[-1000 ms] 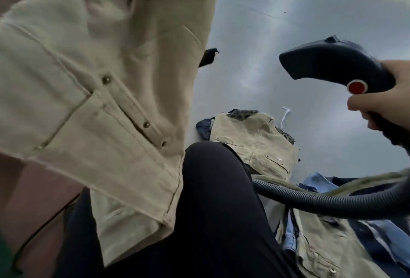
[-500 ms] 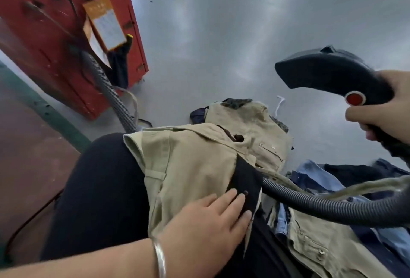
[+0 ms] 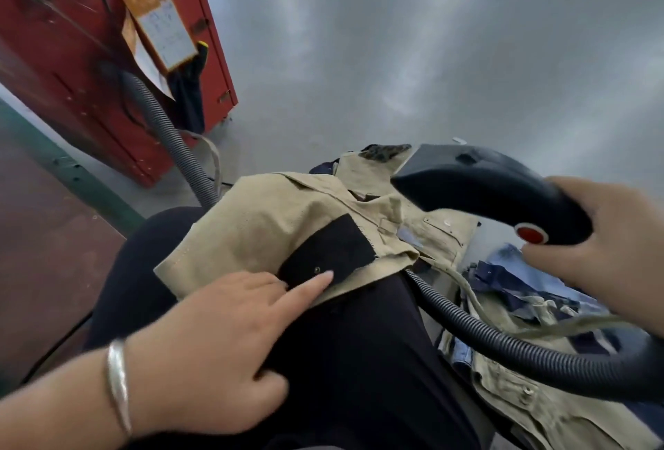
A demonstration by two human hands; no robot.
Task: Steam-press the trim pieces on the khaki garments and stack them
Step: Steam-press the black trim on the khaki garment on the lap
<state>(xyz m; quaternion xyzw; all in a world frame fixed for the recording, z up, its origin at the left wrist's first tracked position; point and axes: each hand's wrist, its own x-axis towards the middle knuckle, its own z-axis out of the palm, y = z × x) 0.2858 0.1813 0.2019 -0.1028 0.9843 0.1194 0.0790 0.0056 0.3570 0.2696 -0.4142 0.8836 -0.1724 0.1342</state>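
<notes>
While the right hand [image 3: 607, 252] grips the steamer [image 3: 481, 194], left fingers [image 3: 312, 282] press the trim piece [image 3: 325, 252]

Khaki garment [image 3: 273, 226] at centre frame: matt woven cloth, black fabric trim piece [image 3: 325, 252] frayed at its right edge. Steamer head [image 3: 488, 194], right: smooth dark plastic, glossy red button. Ribbed plastic hose [image 3: 510, 349]. Floor [image 3: 395, 54]: grey, faintly sheened. Polished metal bangle [image 3: 118, 383], lower left.

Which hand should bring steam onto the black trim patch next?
Right. The right hand already grips the dark steamer head just above the khaki garment. The left hand holds down the black trim patch with its fingers.
</notes>
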